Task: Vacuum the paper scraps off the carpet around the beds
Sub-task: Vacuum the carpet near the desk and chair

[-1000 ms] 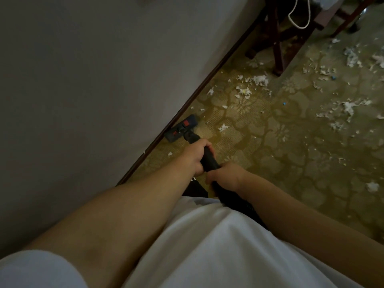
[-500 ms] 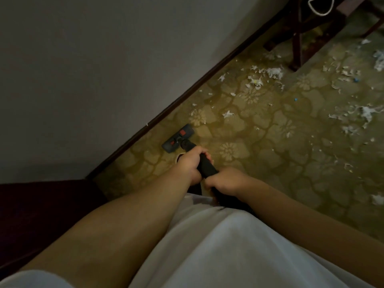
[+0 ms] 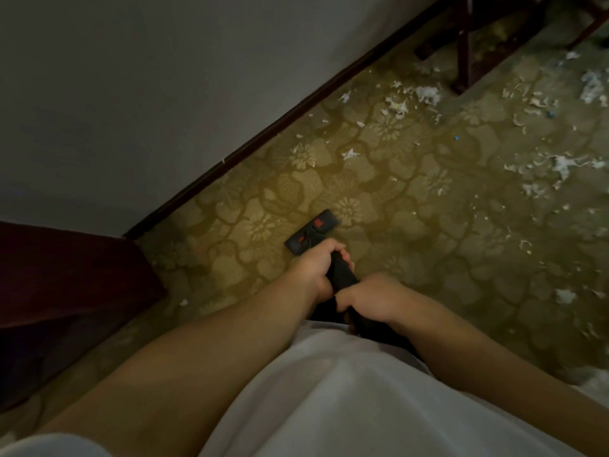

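Observation:
A black vacuum wand (image 3: 341,275) runs from my waist down to a flat black floor head (image 3: 312,231) with red marks, resting on the yellow-green patterned carpet (image 3: 412,232). My left hand (image 3: 316,267) grips the wand just behind the head. My right hand (image 3: 369,296) grips it lower, close to my body. White paper scraps (image 3: 349,155) lie ahead of the head, thicker in a cluster (image 3: 425,94) near the wall and in patches at the right (image 3: 560,164). One small scrap (image 3: 183,302) lies at the left near the dark furniture.
A grey wall with a dark skirting board (image 3: 263,133) runs diagonally along the left. A dark red piece of furniture (image 3: 66,275) stands at the left edge. Dark wooden furniture legs (image 3: 463,61) stand at the top right. My white shirt fills the bottom.
The floor head has been pulled back from the skirting board and now sits farther out on the carpet. The view has swung left, bringing the dark red furniture into sight.

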A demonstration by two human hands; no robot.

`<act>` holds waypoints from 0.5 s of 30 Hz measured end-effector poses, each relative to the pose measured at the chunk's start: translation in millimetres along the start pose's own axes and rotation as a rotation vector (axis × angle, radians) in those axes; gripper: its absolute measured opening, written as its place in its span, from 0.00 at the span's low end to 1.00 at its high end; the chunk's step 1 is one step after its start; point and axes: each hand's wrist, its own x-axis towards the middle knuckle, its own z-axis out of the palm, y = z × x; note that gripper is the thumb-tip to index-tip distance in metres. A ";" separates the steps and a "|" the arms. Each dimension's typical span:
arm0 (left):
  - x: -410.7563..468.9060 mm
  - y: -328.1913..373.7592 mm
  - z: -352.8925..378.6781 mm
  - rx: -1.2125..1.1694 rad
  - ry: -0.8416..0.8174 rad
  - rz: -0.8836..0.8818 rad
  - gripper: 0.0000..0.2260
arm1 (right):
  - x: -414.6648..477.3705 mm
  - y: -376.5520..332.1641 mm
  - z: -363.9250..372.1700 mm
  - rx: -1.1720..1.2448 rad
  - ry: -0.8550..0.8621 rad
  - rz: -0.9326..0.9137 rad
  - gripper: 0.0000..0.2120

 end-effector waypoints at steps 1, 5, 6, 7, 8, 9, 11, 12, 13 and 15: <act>-2.0 -1.2 -7.6 -0.009 -0.002 0.010 0.13 | 1.3 -0.4 5.9 -0.009 -0.012 0.001 0.09; -13.4 -0.6 -51.8 -0.129 0.016 0.068 0.12 | 5.1 -14.8 38.1 -0.056 -0.079 -0.004 0.07; -18.0 0.7 -67.2 -0.178 0.025 0.085 0.12 | 6.3 -21.7 50.1 -0.094 -0.097 -0.012 0.07; -22.8 1.7 -84.0 -0.225 0.031 0.104 0.12 | 7.2 -29.0 63.4 -0.136 -0.117 -0.018 0.08; -27.7 2.5 -102.0 -0.271 0.035 0.126 0.12 | 8.6 -36.7 78.4 -0.179 -0.139 -0.023 0.09; -32.1 2.9 -121.6 -0.316 0.040 0.148 0.11 | 10.4 -44.4 94.5 -0.228 -0.157 -0.029 0.09; -41.0 2.9 -164.3 -0.408 0.051 0.181 0.11 | 13.6 -59.1 131.0 -0.319 -0.179 -0.046 0.10; -46.2 2.3 -186.7 -0.446 0.058 0.192 0.11 | 14.7 -66.0 151.2 -0.354 -0.190 -0.056 0.09; -51.0 1.1 -209.6 -0.479 0.068 0.201 0.11 | 14.9 -72.6 172.3 -0.389 -0.198 -0.068 0.08; -61.1 -2.1 -256.2 -0.546 0.090 0.212 0.11 | 15.8 -83.4 217.4 -0.463 -0.202 -0.089 0.07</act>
